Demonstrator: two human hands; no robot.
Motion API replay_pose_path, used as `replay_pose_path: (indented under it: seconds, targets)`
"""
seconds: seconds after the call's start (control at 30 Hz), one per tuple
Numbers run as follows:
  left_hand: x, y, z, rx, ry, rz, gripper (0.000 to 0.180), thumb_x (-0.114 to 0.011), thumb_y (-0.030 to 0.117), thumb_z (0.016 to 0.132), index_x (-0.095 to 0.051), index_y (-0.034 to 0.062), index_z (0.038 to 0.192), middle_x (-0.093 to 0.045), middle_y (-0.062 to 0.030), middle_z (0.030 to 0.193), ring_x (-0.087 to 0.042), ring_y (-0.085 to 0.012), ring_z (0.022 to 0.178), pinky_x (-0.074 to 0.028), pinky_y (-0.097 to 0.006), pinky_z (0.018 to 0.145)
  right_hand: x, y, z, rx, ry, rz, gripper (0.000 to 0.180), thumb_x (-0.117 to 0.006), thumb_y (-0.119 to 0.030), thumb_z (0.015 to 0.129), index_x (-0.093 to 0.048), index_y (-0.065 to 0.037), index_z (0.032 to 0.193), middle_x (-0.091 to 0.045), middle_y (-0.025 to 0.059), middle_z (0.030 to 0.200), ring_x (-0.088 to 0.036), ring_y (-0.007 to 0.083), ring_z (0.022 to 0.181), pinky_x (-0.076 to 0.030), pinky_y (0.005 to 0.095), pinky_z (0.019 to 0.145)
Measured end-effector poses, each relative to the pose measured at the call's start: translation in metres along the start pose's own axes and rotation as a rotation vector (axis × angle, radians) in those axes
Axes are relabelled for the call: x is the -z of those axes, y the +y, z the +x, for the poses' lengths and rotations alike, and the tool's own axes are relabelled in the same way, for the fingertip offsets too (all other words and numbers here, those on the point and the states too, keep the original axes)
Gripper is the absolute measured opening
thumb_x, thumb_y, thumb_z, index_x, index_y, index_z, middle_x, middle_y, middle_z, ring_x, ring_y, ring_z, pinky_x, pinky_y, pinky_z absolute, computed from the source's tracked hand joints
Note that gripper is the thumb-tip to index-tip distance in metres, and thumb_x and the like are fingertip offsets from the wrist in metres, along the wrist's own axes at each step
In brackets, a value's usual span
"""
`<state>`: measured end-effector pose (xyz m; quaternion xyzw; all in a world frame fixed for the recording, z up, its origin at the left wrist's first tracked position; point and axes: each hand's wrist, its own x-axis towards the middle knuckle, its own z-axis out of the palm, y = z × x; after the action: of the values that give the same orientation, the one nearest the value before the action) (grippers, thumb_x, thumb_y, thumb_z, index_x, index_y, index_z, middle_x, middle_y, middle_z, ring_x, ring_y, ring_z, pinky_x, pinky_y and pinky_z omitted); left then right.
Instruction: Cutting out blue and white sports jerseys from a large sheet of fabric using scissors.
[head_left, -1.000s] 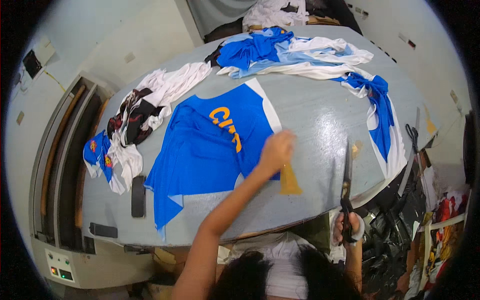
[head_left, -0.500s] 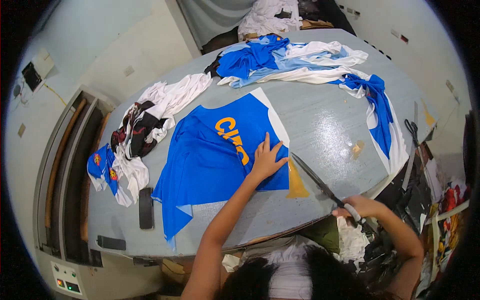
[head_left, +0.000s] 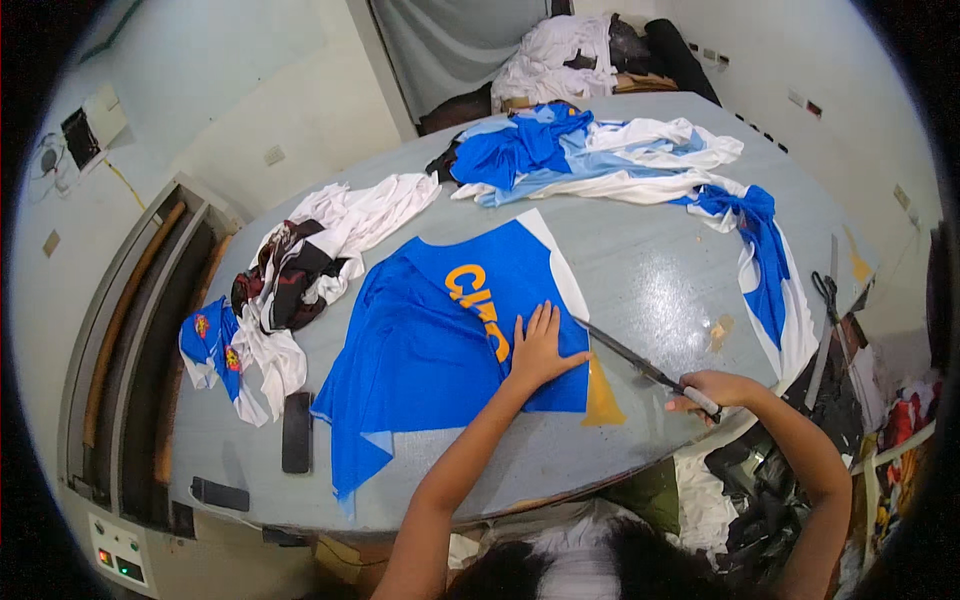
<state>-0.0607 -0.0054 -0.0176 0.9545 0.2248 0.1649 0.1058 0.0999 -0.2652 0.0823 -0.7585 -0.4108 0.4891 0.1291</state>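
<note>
A blue fabric piece point(head_left: 420, 340) with orange lettering and a white strip along its right edge lies on the grey table, its lower left part creased and folded. My left hand point(head_left: 541, 352) rests flat on it near the right edge, fingers stretched upward and thumb out to the side. In my right hand point(head_left: 712, 390) is a pair of long dark scissors point(head_left: 640, 362) with pale wrapping on the handle. The tip meets the fabric's right edge, where the white strip narrows; the blades look closed or nearly so.
Blue, light blue and white garments point(head_left: 540, 150) form a heap along the far side, trailing down the right. White and dark garments point(head_left: 300, 260) lie at the left. A black phone-like slab point(head_left: 297, 432), a metal ruler point(head_left: 822, 350) and other black scissors point(head_left: 825, 288) are on the table.
My left hand has shifted on the fabric, its fingers now closer together. My right hand has raised the scissors, bringing their tip against the fabric edge. The whole view has tilted slightly.
</note>
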Motion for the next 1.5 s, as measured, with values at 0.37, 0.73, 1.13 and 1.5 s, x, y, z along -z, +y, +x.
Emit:
replay_pose_path:
  seconds: [0.37,0.73,1.13,1.5]
  targets:
    - [0.006,0.006,0.002,0.010,-0.077,0.010,0.106,-0.056,0.069,0.063,-0.024,-0.0032,0.134,-0.025,-0.0189,0.139,-0.021,-0.0295,0.130,-0.010,-0.053,0.103,0.021,-0.004,0.012,0.024,-0.108,-0.209,0.067,-0.058,-0.063,0.071,-0.050,0.003,0.079,-0.056,0.0097,0.060,-0.060,0.0173,0.052,-0.047,0.0278,0.048]
    - [0.004,0.005,0.003,0.042,-0.039,-0.030,0.119,-0.060,0.068,0.059,-0.007,-0.0033,0.137,-0.023,-0.0174,0.140,-0.020,-0.0262,0.131,-0.006,-0.053,0.104,0.014,-0.011,0.009,0.105,0.019,-0.323,0.068,-0.059,-0.063,0.069,-0.053,0.004,0.080,-0.056,0.0111,0.058,-0.060,0.0201,0.053,-0.046,0.0298,0.050]
    - [0.009,0.008,0.003,0.047,-0.058,-0.047,0.116,-0.060,0.067,0.059,-0.010,-0.0018,0.137,-0.022,-0.0152,0.142,-0.021,-0.0252,0.131,-0.007,-0.054,0.103,0.025,-0.008,0.017,0.063,-0.140,-0.253,0.066,-0.050,-0.061,0.078,-0.050,0.004,0.083,-0.055,0.0093,0.059,-0.057,0.0162,0.048,-0.045,0.0283,0.046]
    - [0.006,0.004,0.001,0.029,-0.030,-0.032,0.116,-0.060,0.068,0.058,-0.009,0.0004,0.138,-0.024,-0.0134,0.141,-0.021,-0.0283,0.130,-0.007,-0.056,0.102,0.027,-0.004,0.020,0.051,-0.125,-0.183,0.051,-0.050,-0.050,0.084,-0.051,0.001,0.078,-0.052,0.0068,0.054,-0.057,0.0156,0.048,-0.044,0.0287,0.045]
